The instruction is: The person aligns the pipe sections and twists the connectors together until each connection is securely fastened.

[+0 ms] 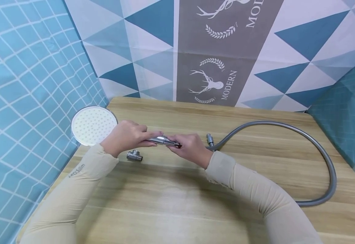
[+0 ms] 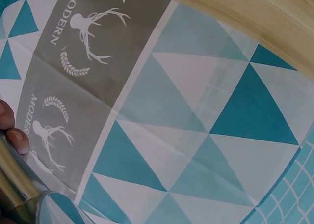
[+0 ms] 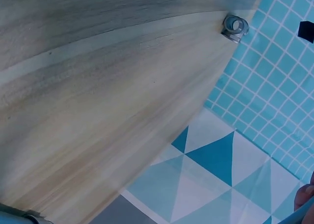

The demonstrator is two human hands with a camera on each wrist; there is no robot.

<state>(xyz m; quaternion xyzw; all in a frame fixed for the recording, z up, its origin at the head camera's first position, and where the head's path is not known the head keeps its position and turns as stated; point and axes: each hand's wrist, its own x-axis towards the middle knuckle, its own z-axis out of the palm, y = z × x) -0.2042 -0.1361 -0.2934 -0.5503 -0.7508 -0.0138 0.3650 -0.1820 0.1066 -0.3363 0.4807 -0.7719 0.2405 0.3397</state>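
Beige sleeves nearest the camera, stretched forward over the work. Held crosswise between left hand and right hand, a chrome shower head: round nozzle face at the left end, turned toward the camera; long axis running left to right, dipping slightly rightward. Left fingers clamped round the handle just beside that face; right fingers clamped on the opposite end. Past the right hand, a small chrome fitting and a grey hose, looping wide; any joint with the handle hidden. Near the left hand, a chrome valve. Underneath, a wood-grain tabletop. Around it, blue tile-print sheeting left, a triangle-and-deer backdrop behind, teal sheeting right.
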